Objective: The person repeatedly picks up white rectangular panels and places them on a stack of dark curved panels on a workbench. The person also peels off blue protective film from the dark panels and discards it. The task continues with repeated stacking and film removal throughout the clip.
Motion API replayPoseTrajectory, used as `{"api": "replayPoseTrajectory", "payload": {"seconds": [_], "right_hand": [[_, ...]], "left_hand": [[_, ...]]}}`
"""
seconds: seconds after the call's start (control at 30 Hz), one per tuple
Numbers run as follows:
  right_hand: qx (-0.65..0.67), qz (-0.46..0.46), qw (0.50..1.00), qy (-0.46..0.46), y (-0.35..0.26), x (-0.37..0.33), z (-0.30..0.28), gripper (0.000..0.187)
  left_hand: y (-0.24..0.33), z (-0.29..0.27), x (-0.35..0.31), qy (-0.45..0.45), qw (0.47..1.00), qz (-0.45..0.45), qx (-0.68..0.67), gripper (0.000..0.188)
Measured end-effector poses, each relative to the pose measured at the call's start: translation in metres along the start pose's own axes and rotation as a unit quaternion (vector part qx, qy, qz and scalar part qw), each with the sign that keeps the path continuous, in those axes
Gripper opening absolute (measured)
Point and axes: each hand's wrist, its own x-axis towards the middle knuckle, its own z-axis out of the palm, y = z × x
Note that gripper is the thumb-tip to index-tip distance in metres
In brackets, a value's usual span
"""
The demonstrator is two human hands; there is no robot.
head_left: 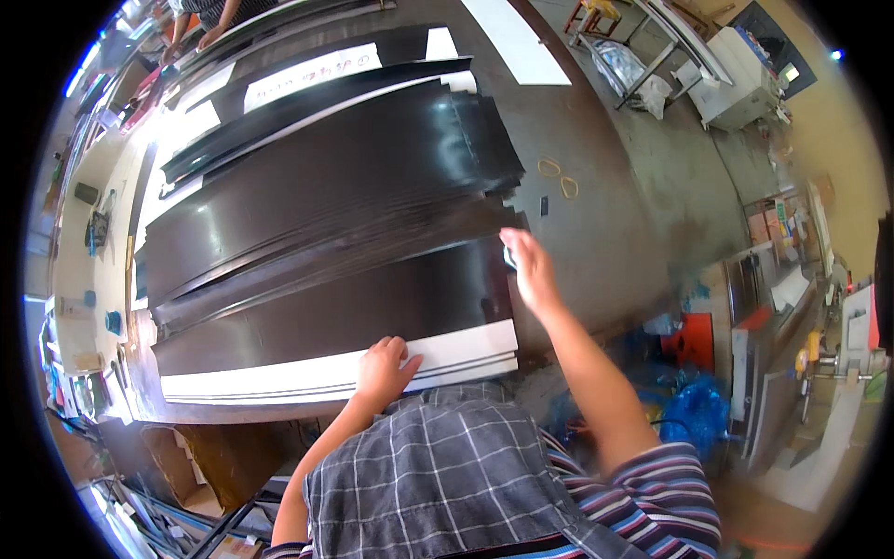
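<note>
Long glossy black sheets (326, 312) lie across the table in front of me, the nearest one bordered by white strips (270, 374) along its near edge. My left hand (385, 373) rests on these strips, its fingers bent and its thumb apart. At the right end of the nearest sheet is my right hand (531, 268), closed around a small pale object (509, 257) whose kind I cannot make out. Beyond it, a thicker pile of black sheets (345, 158) lies with uneven, overlapping ends.
Rubber bands (569, 187) and a small dark piece (544, 206) lie on the grey tabletop (605, 242). White sheets (517, 42) and a handwritten label (312, 76) are farther back. Another person's hand (212, 37) shows at the far left. Blue plastic bags (694, 410) sit below the right edge.
</note>
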Motion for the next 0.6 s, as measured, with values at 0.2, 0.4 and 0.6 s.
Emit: {"api": "replayPoseTrajectory", "payload": {"seconds": [0.2,0.4,0.6], "right_hand": [[0.269,0.27,0.924,-0.04,0.0,0.163,0.016,0.075],[0.202,0.345,0.917,-0.014,0.018,0.196,0.009,0.067],[0.233,0.306,0.923,-0.007,0.039,0.216,0.026,0.035]], "left_hand": [[-0.028,0.001,-0.026,0.117,0.979,-0.051,-0.157,0.015],[-0.042,-0.006,-0.044,0.21,0.937,-0.164,-0.227,0.012],[-0.031,-0.008,-0.037,0.218,0.923,-0.182,-0.258,0.009]]}}
